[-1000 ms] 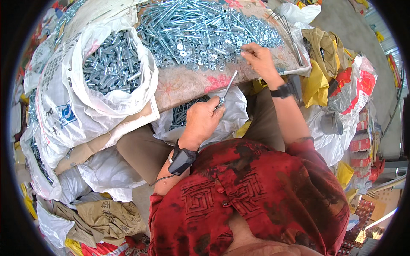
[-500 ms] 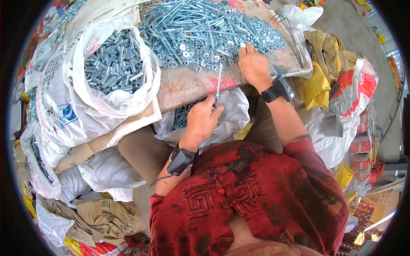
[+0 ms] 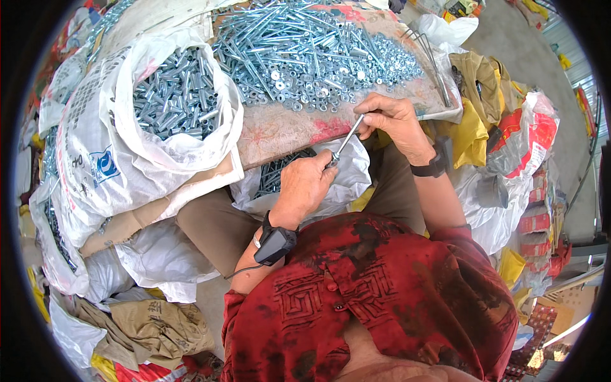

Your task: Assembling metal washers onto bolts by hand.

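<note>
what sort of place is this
Probably a small workshop for fasteners or other hardware: long metal rods and washers lie heaped on a cloth-covered worktable, and a white sack holds many short metal tubes.

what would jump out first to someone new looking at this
Probably the shiny heap of metal rods and washers on the table. Left of it stands a white sack full of short metal tubes. Nearer the chest, the left hand holds a slim metal rod, its far end at the right hand.
</note>
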Tool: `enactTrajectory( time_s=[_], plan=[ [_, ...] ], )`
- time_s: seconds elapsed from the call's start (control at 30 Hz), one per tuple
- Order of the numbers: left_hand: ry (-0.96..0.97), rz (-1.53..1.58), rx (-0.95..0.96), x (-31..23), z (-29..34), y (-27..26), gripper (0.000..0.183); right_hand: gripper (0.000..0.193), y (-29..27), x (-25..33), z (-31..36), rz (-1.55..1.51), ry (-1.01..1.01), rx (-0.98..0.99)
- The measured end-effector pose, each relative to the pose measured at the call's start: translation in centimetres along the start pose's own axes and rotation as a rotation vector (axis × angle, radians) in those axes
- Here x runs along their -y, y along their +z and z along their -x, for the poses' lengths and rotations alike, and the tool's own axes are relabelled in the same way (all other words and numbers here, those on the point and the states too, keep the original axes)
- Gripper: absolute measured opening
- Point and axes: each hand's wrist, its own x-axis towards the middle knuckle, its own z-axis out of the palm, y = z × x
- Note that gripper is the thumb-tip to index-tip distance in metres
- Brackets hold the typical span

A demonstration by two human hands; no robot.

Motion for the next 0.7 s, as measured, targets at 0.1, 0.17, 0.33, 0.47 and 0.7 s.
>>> enactTrajectory(
  time_s=[0.1, 0.17, 0.33, 0.47, 0.7],
  plan=[
    [0.031, -0.003, -0.031, -0.1, 0.1, -0.1, 0.02, 0.015, -0.3, 0.1, 0.6, -0.165, 0.025, -0.086],
    [0.041, -0.055, 0.015, -0.4, 0.1, -0.3, 0.022, 0.014, 0.1, 0.4, 0.8, -0.1, -0.005, -0.056],
    [0.086, -0.107, -0.087, -0.1, 0.5, -0.3, 0.023, 0.011, 0.6, 0.7, 0.8, 0.186, -0.062, -0.056],
    [0.08, -0.052, -0.299, -0.2, 0.4, -0.2, 0.021, 0.008, 2.2, 0.7, 1.0, -0.143, 0.039, -0.174],
    [0.067, 0.058, -0.294, 0.4, 0.2, -0.3, 0.019, 0.01, 1.7, 1.5, 0.6, -0.097, 0.016, -0.154]
  ],
)
